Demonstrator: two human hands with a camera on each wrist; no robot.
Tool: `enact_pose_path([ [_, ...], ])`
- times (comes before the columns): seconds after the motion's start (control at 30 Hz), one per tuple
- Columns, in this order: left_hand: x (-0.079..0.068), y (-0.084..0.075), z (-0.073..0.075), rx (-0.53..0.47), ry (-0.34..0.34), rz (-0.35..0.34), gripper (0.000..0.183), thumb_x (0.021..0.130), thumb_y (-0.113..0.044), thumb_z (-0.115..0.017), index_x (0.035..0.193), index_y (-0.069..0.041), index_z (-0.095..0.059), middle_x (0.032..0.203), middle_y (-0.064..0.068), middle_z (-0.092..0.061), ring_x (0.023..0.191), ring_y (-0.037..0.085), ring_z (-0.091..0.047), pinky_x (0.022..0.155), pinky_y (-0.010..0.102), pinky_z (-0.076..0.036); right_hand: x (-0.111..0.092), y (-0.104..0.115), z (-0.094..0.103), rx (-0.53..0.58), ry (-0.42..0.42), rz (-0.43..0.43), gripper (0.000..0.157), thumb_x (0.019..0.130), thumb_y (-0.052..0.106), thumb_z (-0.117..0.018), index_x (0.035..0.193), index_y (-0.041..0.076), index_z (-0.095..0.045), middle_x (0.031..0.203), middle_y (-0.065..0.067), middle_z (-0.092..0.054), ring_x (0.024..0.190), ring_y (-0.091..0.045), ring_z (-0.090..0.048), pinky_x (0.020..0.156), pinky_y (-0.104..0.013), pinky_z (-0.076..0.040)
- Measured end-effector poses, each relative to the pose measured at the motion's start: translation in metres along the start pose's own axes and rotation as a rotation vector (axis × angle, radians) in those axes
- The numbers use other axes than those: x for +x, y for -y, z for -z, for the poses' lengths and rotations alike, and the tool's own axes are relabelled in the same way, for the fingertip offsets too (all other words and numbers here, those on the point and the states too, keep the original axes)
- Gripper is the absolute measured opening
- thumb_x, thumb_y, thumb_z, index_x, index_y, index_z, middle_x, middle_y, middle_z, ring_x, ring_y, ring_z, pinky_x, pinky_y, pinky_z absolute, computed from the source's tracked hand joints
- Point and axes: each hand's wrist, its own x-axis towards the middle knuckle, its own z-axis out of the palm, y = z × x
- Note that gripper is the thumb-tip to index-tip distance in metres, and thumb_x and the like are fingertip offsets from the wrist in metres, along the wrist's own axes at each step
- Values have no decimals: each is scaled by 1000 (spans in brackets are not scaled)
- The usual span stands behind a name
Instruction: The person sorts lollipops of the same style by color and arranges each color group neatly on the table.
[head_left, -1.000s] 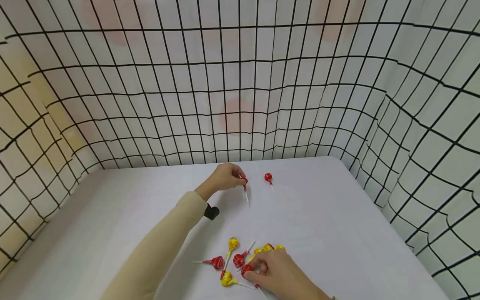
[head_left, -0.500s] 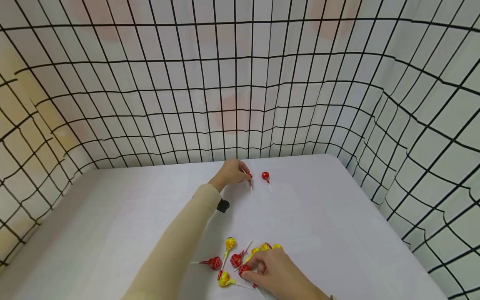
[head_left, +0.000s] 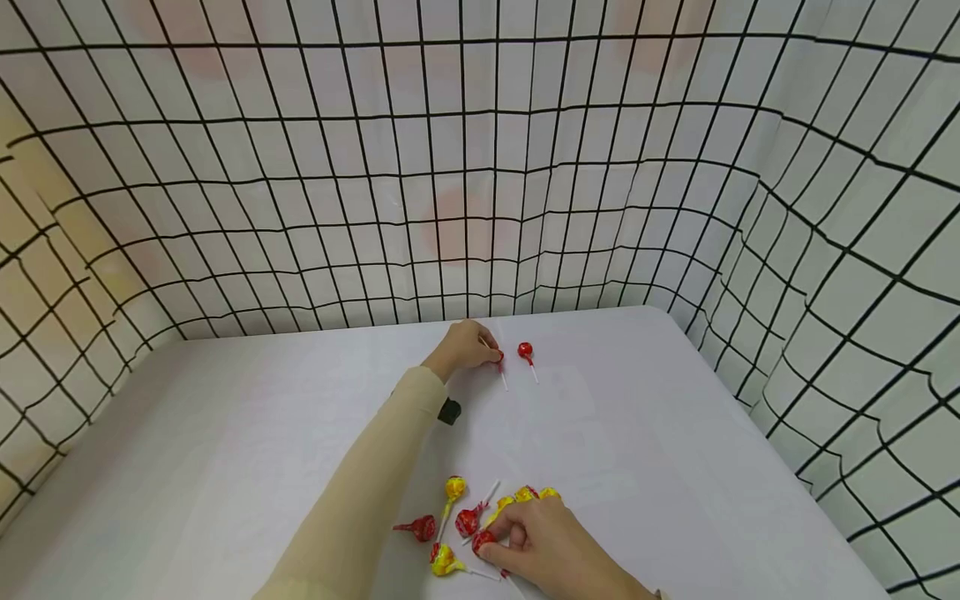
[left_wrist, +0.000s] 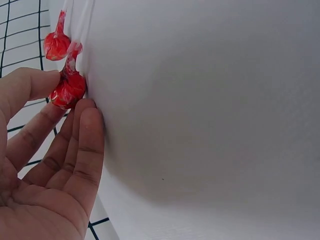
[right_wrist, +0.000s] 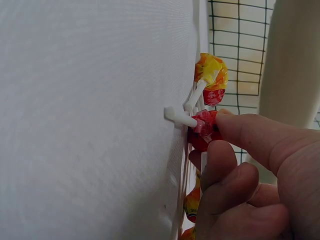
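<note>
At the far side of the table my left hand [head_left: 467,345] pinches a red-wrapped lollipop [left_wrist: 69,91] by its head, the stick pointing back toward me. Just right of it lies a second red lollipop [head_left: 526,350]. Near the front, my right hand [head_left: 551,542] holds another red lollipop [right_wrist: 204,131] between thumb and fingers. Around that hand lie a red lollipop [head_left: 467,522], a yellow one [head_left: 454,487], a yellow-and-red one [head_left: 444,560] and a red one [head_left: 424,527] whose stick is hidden by the left sleeve. More yellow lollipops [head_left: 527,494] lie just beyond the right hand's knuckles, partly covered.
A white-covered table [head_left: 637,433] spreads beneath both hands. Padded white walls with a black grid [head_left: 480,183] rise at its back and sides. The left sleeve [head_left: 367,483] crosses the table from the front, with a black wrist device [head_left: 449,412] below it.
My left hand has moved slightly right with its lollipop, closer to the other red one at the back. The right hand keeps its grip on its lollipop. The head view has shifted a little.
</note>
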Motion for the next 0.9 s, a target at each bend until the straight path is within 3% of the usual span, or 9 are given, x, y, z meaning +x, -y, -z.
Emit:
enact_pose_path([
  [0.53,7,6,-7,-57,28,34,12,95,-23,-82,100,-12,-81,92,1,-72,79,12,-59,67,22,-48,-2,-4,-2,72,23,17,18,91,31,-85,90,14,-80,59,7,-48,56,-7,-43,52,-20,-28],
  [0.9,1,2,-3,-64,18,17,12,95,-20,-81,103,-11,-80,96,3,-71,81,13,-59,68,22,-47,0,-1,0,56,23,7,18,91,32,-85,91,15,-81,58,7,-47,56,-9,-42,52,-20,-27],
])
